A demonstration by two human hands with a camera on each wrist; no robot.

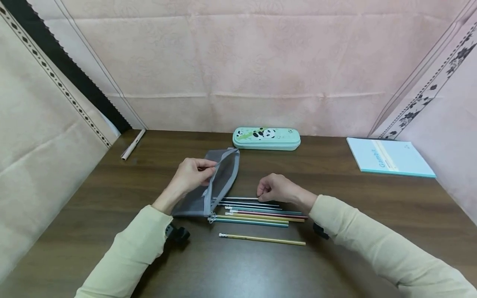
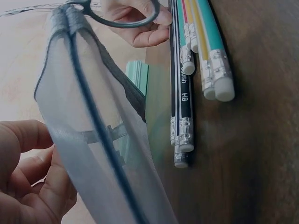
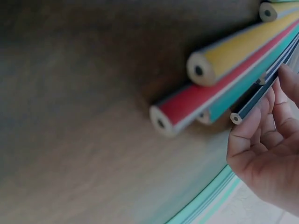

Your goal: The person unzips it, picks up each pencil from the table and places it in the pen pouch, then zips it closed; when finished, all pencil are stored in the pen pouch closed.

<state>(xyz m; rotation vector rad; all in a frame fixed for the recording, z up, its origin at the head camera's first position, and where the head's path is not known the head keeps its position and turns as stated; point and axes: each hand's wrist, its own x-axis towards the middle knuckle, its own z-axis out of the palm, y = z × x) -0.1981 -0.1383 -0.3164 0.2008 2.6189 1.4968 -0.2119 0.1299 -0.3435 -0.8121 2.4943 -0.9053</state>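
Note:
My left hand pinches the edge of a grey zippered mesh pouch, whose mouth gapes toward the right. In the left wrist view the sheer pouch wall stands beside the curled fingers. Several unsharpened pencils with eraser ends lie side by side at the pouch's mouth, among them a red pencil and a yellow pencil. At the far side of this row my right hand pinches a dark striped pencil near its plain end. How far the pencils reach into the pouch is hard to tell.
One gold pencil lies apart, nearer me. Behind the pouch stands a mint panda pencil case. A light blue notebook lies at the back right, and a white pen-like stick at the back left. Fabric walls enclose the wooden table.

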